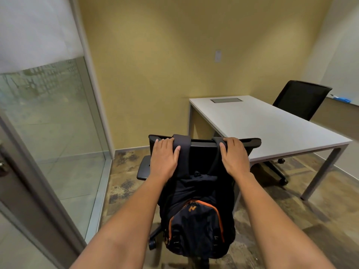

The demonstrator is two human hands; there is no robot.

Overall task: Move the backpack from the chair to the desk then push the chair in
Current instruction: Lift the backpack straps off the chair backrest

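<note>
A dark navy backpack (196, 226) with orange trim hangs down the back of a black office chair (202, 152), its two shoulder straps looped over the top of the backrest. My left hand (164, 158) lies on the left strap at the backrest's top edge, fingers curled over it. My right hand (234, 157) grips the right strap the same way. The white desk (272, 129) stands just beyond and to the right of the chair, its top bare.
A second black chair (300, 99) sits at the desk's far side. A glass partition (54, 117) and door frame run along the left. Yellow wall behind; a ledge with a blue item (342, 99) at far right. Open patterned floor lies around the chair.
</note>
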